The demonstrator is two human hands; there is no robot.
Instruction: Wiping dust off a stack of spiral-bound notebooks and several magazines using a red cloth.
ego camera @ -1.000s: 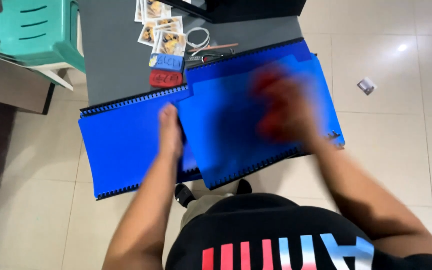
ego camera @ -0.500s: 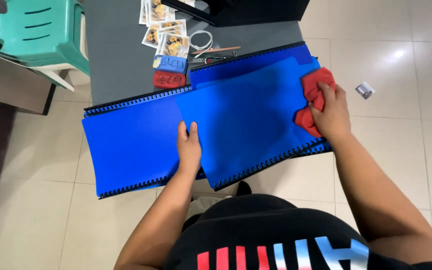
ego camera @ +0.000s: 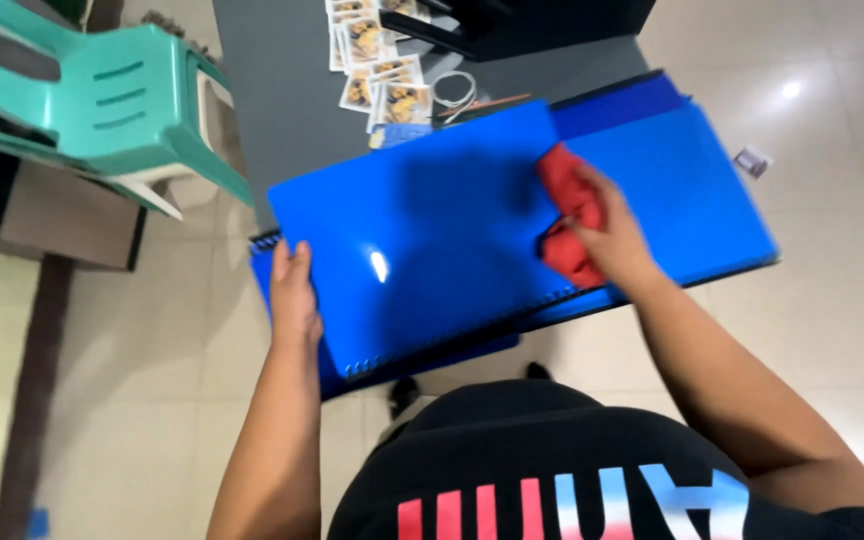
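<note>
**Inspector:** Left hand?

**Observer:** The left hand (ego camera: 292, 295) sits at about 9 o'clock of the top blue sheet (ego camera: 422, 240). Its fingers curl over the sheet's left edge and clamp on it. The sheet is glossy, with a row of punched holes along its near edge.

**Inspector:** Right hand?

**Observer:** The right hand (ego camera: 612, 245) is closed around a bunched red cloth (ego camera: 567, 210) and presses it flat against the blue sheet, toward the sheet's 3 o'clock side. The two hands are well apart, one at each end of the sheet.

**Inspector:** Where does the sheet lie?

**Observer:** On the grey worktop (ego camera: 282, 100), overhanging its near edge. It rests on more blue sheets: a second blue sheet (ego camera: 692, 190) shows at 3 o'clock, and a lower blue sheet (ego camera: 262, 270) peeks out at 9 o'clock beside the left hand.

**Inspector:** Other items?

**Observer:** At 12 o'clock, a spread of small photo cards (ego camera: 382, 70) lies on the worktop, with a coiled white cord (ego camera: 455, 88) just beside them. A black box (ego camera: 542, 20) stands behind them. A green plastic chair (ego camera: 102, 100) is at 10 o'clock, off the worktop. On the tiled floor (ego camera: 852, 300) at 2 o'clock lies a small packet (ego camera: 752, 160).
</note>
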